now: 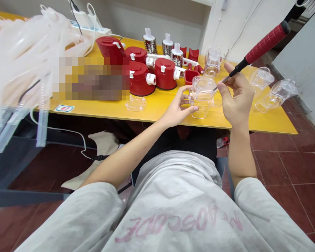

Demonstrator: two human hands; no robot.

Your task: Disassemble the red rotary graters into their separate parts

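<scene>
My left hand (pixel 177 108) grips a transparent plastic vegetable-slicer body (pixel 201 94) by its side, above the yellow table (pixel 157 112). My right hand (pixel 237 94) is shut on a screwdriver (pixel 265 43) with a long red and black handle. The screwdriver's thin shaft reaches into the top of the transparent body, and its tip is hard to see through the plastic. Behind the body, a similar transparent piece (pixel 212 62) stands on the table.
Red round housings (pixel 139 78), ribbed steel grater drums (pixel 150 43) and more transparent pieces (pixel 277 95) stand on the table. A pile of translucent plastic (pixel 23 59) fills the left, partly over the table. A pixelated patch (pixel 91 78) hides part of the table. A power strip (pixel 90 26) lies at the back.
</scene>
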